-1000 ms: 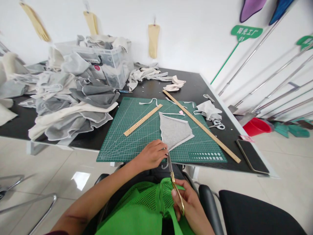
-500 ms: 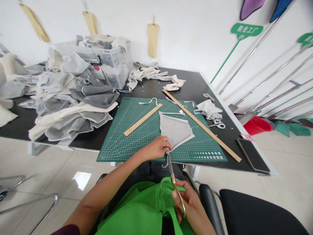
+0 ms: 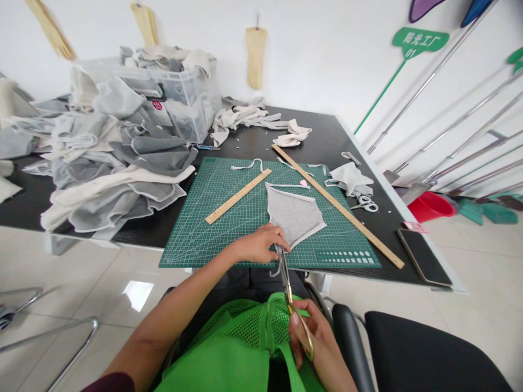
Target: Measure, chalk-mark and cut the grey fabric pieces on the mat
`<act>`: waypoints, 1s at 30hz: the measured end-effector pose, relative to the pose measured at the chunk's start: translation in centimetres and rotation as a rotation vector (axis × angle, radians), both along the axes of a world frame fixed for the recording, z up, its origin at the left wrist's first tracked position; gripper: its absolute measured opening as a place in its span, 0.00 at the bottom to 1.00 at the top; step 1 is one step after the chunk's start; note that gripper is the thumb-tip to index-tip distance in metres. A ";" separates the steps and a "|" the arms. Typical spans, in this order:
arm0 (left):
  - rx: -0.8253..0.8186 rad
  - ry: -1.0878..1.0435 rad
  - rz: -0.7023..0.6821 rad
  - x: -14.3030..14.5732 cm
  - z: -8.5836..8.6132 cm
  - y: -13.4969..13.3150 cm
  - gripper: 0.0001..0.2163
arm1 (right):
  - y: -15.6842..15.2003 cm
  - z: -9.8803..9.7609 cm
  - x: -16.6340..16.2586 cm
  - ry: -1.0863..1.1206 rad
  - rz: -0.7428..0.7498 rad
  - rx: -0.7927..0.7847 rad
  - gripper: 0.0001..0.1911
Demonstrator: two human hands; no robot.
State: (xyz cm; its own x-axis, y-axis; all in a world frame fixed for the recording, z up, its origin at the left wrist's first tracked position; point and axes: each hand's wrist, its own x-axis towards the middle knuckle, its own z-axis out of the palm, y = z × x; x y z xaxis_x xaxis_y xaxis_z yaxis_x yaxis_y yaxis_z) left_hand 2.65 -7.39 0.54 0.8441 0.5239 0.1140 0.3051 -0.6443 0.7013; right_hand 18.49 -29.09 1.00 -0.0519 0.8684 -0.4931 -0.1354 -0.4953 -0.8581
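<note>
A grey fabric piece (image 3: 295,215) with pale edging lies on the green cutting mat (image 3: 212,218). My left hand (image 3: 258,244) pinches its near corner at the mat's front edge. My right hand (image 3: 314,343), low over my lap, is closed round the gold handles of scissors (image 3: 288,288). The scissor blades point up to that corner of the fabric, right beside my left fingers.
A short wooden ruler (image 3: 239,195) and a long wooden ruler (image 3: 337,205) lie on the mat. Heaped grey and cream fabric (image 3: 110,163) fills the left. Small scissors (image 3: 365,204), scraps (image 3: 349,178) and a phone (image 3: 420,255) sit at the right. A green mesh bag (image 3: 237,354) covers my lap.
My left hand has slid a little up and to the right along the fabric's near corner, and the scissor blades have followed it. The view has shifted slightly.
</note>
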 end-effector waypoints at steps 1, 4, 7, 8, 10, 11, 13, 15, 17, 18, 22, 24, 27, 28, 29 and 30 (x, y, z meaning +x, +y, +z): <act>-0.004 -0.003 -0.003 0.0 0.0 0.0 0.16 | 0.1 0.1 0.0 0.000 -0.009 0.007 0.27; -0.014 -0.008 0.001 0.0 -0.1 0.1 0.15 | 0.5 0.1 0.0 0.002 -0.027 0.026 0.26; -0.018 -0.001 0.005 0.0 -0.1 0.1 0.16 | 0.8 -0.2 0.1 -0.001 -0.006 0.049 0.25; -0.017 0.002 0.004 0.0 0.0 0.1 0.16 | 0.9 -0.4 0.1 -0.010 0.006 0.053 0.25; -0.010 0.008 0.001 0.0 0.1 0.0 0.17 | 1.1 -0.5 0.2 -0.031 0.022 0.052 0.26; -0.006 0.011 0.000 0.1 0.2 0.0 0.17 | 1.2 -0.5 0.2 -0.040 0.028 0.049 0.26; 0.000 0.017 0.003 0.1 0.3 -0.1 0.17 | 1.4 -0.5 0.3 -0.050 0.033 0.045 0.27; -0.001 0.017 0.012 0.1 0.4 -0.2 0.17 | 1.5 -0.4 0.2 -0.054 0.035 0.048 0.27; -0.006 0.011 0.010 0.1 0.4 -0.2 0.17 | 1.7 -0.2 0.0 -0.053 0.037 0.053 0.27; -0.009 0.007 0.009 0.1 0.4 -0.2 0.17 | 1.7 -0.1 -0.1 -0.052 0.035 0.056 0.27; -0.004 -0.020 0.009 -0.2 0.3 -0.4 0.21 | 1.8 0.2 -0.4 -0.050 0.013 0.051 0.28; 0.019 -0.064 0.026 -0.5 0.3 -0.8 0.27 | 1.8 0.3 -0.5 -0.045 0.008 0.048 0.28; 0.095 -0.127 0.110 -1.0 0.3 -2.0 0.28 | 1.7 0.2 -0.3 -0.033 0.008 0.047 0.28; 0.141 -0.132 0.147 -1.2 0.3 -2.4 0.27 | 1.6 0.2 -0.3 -0.033 0.008 0.045 0.28; 0.198 -0.123 0.173 -1.4 0.2 -2.9 0.25 | 1.5 0.2 -0.2 -0.035 0.009 0.040 0.29; 0.253 -0.105 0.188 -1.6 0.1 -3.4 0.21 | 1.4 0.2 -0.2 -0.036 0.008 0.036 0.29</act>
State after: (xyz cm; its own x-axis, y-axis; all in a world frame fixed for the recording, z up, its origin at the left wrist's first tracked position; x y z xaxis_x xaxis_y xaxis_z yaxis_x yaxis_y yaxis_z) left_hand 1.05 -10.78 0.68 0.7123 0.6132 0.3414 0.3698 -0.7413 0.5601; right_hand 18.29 -27.73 1.21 -0.0416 0.8850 -0.4637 -0.0999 -0.4654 -0.8794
